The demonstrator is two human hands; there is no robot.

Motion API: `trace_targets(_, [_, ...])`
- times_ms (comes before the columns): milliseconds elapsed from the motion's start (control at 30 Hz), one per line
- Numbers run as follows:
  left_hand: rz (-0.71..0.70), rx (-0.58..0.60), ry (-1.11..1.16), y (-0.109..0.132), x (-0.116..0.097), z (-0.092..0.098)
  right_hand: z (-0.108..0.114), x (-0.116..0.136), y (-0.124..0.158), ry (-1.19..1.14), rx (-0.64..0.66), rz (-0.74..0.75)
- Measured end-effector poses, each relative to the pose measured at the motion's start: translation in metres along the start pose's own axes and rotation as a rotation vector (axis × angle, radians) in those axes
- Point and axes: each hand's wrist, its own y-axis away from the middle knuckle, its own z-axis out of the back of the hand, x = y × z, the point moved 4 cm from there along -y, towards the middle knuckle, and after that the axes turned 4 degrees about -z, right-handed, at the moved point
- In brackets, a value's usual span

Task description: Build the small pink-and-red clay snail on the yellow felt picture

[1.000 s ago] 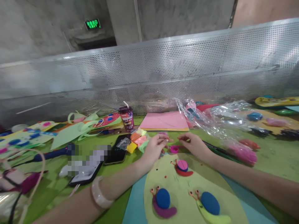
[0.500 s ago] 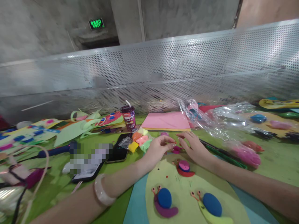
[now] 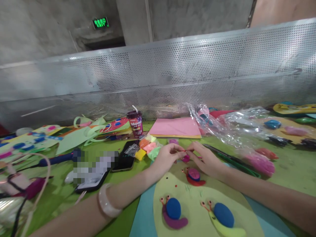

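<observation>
the left hand (image 3: pixel 168 158) and right hand (image 3: pixel 205 159), slightly apart half a second ago, now meet at the fingertips. the left thumb and finger pinch a tiny red bit (image 3: pixel 186 151), just beyond the red snail with a pink-and-blue shell (image 3: pixel 194 175); the right fingertips are nearly closed against it, though whether they grip i cannot tell. the purple lidded cup (image 3: pixel 135 125) reads "meco", the green lit sign (image 3: pixel 100 22) "exit". three clay-like snails lie on one pale yellow-green paper sheet (image 3: pixel 196 214), the others being a blue-shelled purple snail (image 3: pixel 173 208) and a blue-shelled lime snail (image 3: pixel 223 215).
</observation>
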Motion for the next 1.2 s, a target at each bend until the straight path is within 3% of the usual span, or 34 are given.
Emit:
trace_targets(700, [-0.011,0.078,0.049,0.0014,0.0,-0.0025,0.0031,-0.0056,-0.0007,-0.097,-0.012,-0.082])
trace_targets(1200, [0.006,0.104,0.142,0.0015,0.0028,-0.0023,0.0073,0.0025,0.0021,-0.073,-0.112,0.06])
